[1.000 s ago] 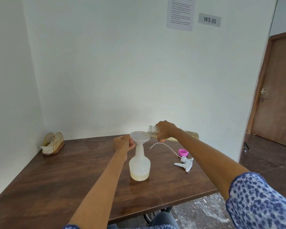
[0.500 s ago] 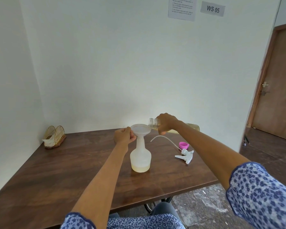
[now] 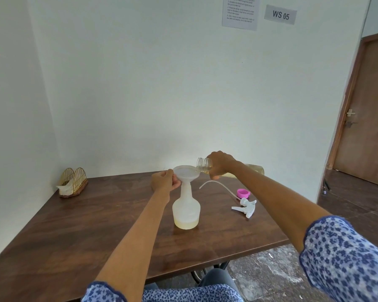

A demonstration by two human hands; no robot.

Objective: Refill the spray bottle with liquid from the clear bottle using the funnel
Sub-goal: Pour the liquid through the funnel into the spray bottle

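Right hand (image 3: 220,163) grips the ribbed clear bottle (image 3: 205,165), tipped over a white funnel (image 3: 186,173); left hand (image 3: 165,182) pinches its rim above the frosted, bulbous spray bottle (image 3: 186,209).

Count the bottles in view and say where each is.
2. The spray bottle stands on the table under the funnel; the clear bottle is tipped over the funnel in the right hand.

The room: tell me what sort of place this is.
Probably a numbered workstation in a data-recording room: a "WS 05" sign and a printed instruction sheet hang on the bare wall above a lone wooden table.
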